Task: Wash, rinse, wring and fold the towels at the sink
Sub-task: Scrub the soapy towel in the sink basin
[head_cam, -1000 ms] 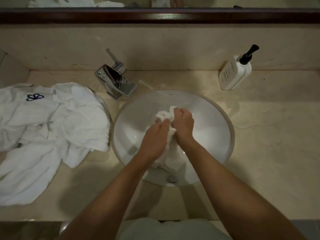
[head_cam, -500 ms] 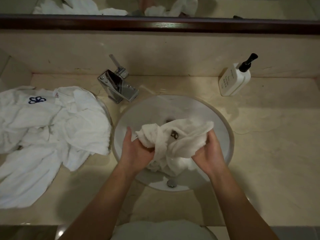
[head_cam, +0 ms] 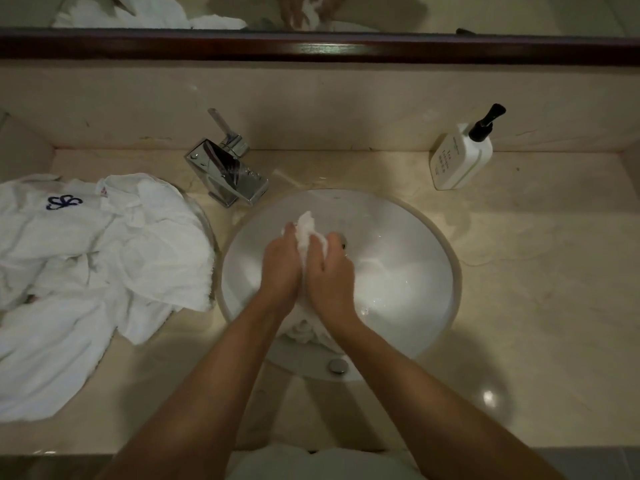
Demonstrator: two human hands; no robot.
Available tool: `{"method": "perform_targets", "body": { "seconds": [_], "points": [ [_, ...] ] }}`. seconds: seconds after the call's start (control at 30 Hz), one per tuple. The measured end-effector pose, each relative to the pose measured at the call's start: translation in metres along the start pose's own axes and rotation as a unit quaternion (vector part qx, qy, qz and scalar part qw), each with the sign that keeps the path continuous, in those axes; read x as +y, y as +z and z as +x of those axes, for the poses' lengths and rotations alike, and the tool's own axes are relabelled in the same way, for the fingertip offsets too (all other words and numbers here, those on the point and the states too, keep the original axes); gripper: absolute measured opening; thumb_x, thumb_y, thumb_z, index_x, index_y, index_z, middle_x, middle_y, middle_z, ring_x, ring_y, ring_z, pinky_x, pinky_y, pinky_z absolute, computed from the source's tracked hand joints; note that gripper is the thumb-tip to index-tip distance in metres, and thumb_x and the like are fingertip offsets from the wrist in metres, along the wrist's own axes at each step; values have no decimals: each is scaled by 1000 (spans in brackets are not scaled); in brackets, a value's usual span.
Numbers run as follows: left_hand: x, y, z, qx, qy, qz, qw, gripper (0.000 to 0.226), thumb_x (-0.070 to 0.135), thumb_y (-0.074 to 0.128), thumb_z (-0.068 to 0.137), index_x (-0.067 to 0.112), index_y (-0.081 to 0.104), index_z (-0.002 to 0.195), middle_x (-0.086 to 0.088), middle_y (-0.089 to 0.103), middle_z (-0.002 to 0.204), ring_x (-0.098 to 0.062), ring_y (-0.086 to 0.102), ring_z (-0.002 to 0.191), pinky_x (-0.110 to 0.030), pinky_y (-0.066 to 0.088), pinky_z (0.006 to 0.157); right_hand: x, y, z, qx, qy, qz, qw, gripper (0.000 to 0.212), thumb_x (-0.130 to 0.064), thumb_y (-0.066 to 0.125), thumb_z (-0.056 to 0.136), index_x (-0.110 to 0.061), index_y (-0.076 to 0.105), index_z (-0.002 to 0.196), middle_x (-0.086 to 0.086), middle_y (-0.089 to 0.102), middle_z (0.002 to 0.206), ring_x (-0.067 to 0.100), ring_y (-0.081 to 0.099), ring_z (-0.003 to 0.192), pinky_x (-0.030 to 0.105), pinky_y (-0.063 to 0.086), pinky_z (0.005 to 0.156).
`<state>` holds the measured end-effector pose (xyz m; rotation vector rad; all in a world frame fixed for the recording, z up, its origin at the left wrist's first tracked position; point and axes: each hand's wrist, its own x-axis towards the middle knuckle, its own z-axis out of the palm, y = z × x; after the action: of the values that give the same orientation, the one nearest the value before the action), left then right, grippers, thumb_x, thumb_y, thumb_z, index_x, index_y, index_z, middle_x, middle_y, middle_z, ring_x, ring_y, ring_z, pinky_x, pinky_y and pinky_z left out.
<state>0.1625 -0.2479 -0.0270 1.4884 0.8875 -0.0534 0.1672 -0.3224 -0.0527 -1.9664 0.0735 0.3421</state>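
Note:
A small white towel (head_cam: 306, 230) is bunched between my two hands over the round white sink (head_cam: 415, 237). My left hand (head_cam: 280, 268) and my right hand (head_cam: 330, 275) press palm to palm on it, fingers closed. One end of the towel sticks up above my fingertips; the rest hangs below my wrists, mostly hidden. A heap of white towels (head_cam: 86, 271), one with a blue emblem, lies on the counter left of the sink.
A chrome tap (head_cam: 228, 178) stands at the sink's back left rim. A white soap pump bottle (head_cam: 460, 157) sits at the back right. The beige marble counter (head_cam: 536, 289) runs right of the sink. A dark mirror frame (head_cam: 311, 46) runs along the wall.
Half a second ago my hands were apart with the towel spread between them. They have come together and squeezed the towel into a tight bunch, further back in the sink.

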Motion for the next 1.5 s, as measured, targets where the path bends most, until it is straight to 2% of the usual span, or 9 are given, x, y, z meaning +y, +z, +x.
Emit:
{"method": "perform_targets", "body": {
  "seconds": [0.3, 0.4, 0.67, 0.93, 1.03, 1.17, 1.27, 1.37, 1.5],
  "points": [
    [-19, -32, 2, -190, 42, 189, 962, 34, 27, 78, 82, 25, 64, 113, 8, 72, 105, -8, 67, 99, -20, 51, 80, 17, -72, 48, -112, 210, 276, 931, 45, -49, 49, 101, -12, 72, 112, 8, 77, 104, 23, 73, 98, 36, 57, 86],
    [-48, -53, 16, -162, 82, 542, 821, 41, 16, 65, 87, 10, 58, 127, -13, 57, 119, -29, 57, 107, -24, 36, 75, 43, -93, 28, -159, 220, 94, 958, 29, -39, 54, 100, -19, 74, 95, -3, 75, 91, 17, 69, 90, 27, 50, 75],
    [-59, -63, 28, -58, 31, 698, 713, 67, 39, 37, 97, 27, 7, 156, -12, 47, 140, -33, 53, 120, -42, 46, 95, 112, -102, 2, -219, 199, -188, 936, 20, 0, 66, 81, -15, 52, 81, 10, 52, 104, 21, 53, 82, 26, 42, 66],
    [-58, -66, 22, -119, -51, 88, 988, 36, 6, 48, 95, 19, 62, 125, -12, 64, 126, -22, 64, 104, -31, 56, 82, 130, -68, 0, -120, 371, 24, 921, 46, -27, 74, 84, -3, 57, 120, 18, 64, 115, 34, 65, 101, 42, 60, 79],
    [-63, -60, 17, -59, -161, -169, 971, 37, 25, 54, 94, 9, 62, 126, -13, 66, 113, -25, 65, 92, -34, 55, 72, 128, -46, -7, -118, 401, 15, 908, 48, -16, 79, 81, 2, 60, 121, 17, 65, 115, 31, 62, 103, 39, 55, 89],
    [-71, -59, 17, 4, -195, -107, 975, 51, 17, 70, 84, -2, 53, 128, -18, 69, 96, -24, 69, 66, -29, 55, 53, 111, -50, -9, -130, 351, 1, 927, 40, -20, 76, 75, -2, 62, 108, 15, 68, 108, 30, 64, 93, 35, 57, 79],
    [-67, -69, 16, -20, -267, -153, 951, 20, 16, 76, 79, 3, 66, 90, -12, 68, 64, -22, 61, 50, -26, 52, 49, 93, -84, -2, -88, 320, 269, 904, 31, -12, 65, 87, -3, 64, 116, 19, 71, 102, 27, 70, 77, 32, 59, 63],
    [-61, -72, 15, -16, -298, -184, 937, 13, 11, 73, 83, 3, 63, 81, -10, 64, 55, -19, 58, 41, -22, 49, 41, 75, -127, 3, -81, 294, 491, 816, 32, -19, 55, 96, -2, 63, 122, 19, 71, 112, 29, 67, 96, 44, 52, 92],
    [-62, -57, 10, 4, -237, -218, 947, 25, 9, 62, 93, 3, 63, 118, -14, 73, 91, -25, 68, 78, -31, 58, 60, 56, -147, 8, -20, 265, 444, 856, 32, -28, 59, 95, -6, 61, 118, 11, 71, 102, 25, 66, 93, 37, 55, 80]
  ]
}}
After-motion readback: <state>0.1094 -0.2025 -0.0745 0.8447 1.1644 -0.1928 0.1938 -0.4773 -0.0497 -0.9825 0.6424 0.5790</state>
